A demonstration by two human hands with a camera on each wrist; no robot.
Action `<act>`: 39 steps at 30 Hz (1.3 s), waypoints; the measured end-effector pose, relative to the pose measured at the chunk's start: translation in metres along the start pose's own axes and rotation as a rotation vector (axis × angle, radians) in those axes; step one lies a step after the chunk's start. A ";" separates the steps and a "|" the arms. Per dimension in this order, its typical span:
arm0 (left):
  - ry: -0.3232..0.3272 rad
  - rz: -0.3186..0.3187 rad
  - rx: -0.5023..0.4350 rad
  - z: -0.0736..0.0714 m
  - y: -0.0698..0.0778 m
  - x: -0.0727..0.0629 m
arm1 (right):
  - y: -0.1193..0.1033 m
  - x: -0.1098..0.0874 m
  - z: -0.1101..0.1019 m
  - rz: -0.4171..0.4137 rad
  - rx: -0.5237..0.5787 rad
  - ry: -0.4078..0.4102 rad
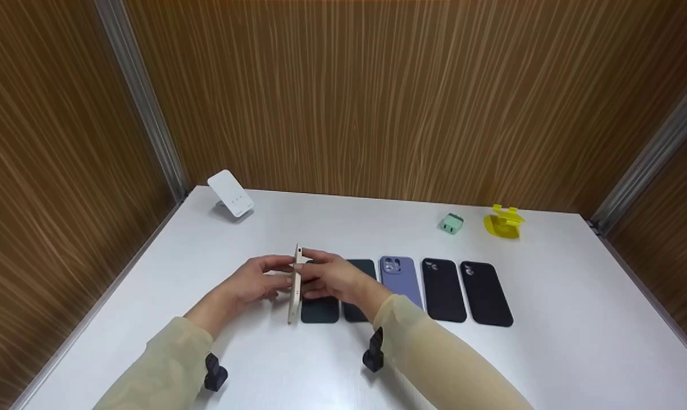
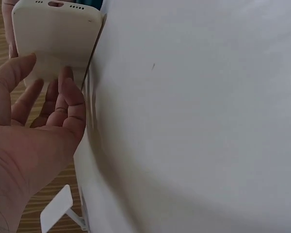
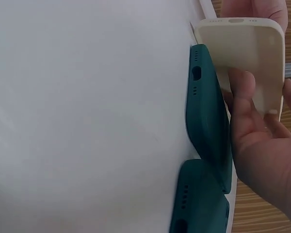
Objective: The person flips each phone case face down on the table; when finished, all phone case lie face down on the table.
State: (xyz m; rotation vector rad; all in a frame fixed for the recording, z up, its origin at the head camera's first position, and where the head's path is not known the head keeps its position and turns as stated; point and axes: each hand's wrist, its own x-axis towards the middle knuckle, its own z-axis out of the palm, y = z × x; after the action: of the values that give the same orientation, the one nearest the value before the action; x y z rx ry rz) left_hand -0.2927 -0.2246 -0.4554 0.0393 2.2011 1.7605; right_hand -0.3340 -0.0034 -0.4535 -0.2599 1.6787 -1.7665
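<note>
A cream phone case stands up on its long edge between both hands. Its hollow inner side faces the right hand, whose thumb lies against it and whose fingers hold it by the far part. On the outer side, the left hand has its thumb and curled fingers against the back. Beside the cream case lies a dark green phone case, partly under the right hand. Another dark green case is partly covered by the right wrist.
Continuing the row rightward are a lavender phone case and two black cases. Farther back stand a white phone stand, a mint charger plug and a yellow holder. Wood-grain panels enclose the white table.
</note>
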 end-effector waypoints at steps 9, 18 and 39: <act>0.018 0.024 0.021 0.005 -0.002 0.002 | -0.001 -0.002 0.004 -0.023 -0.032 0.065; 0.039 0.014 -0.066 0.001 -0.006 0.005 | -0.004 -0.006 0.001 -0.073 0.055 0.085; 0.282 0.013 -0.087 -0.012 -0.010 0.012 | 0.005 0.004 0.002 -0.207 -0.155 0.264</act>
State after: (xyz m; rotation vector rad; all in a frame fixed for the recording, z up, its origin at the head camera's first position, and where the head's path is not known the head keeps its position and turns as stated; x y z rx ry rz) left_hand -0.3055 -0.2353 -0.4660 -0.2285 2.3122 1.9710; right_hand -0.3347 -0.0071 -0.4595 -0.2883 2.0445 -1.8885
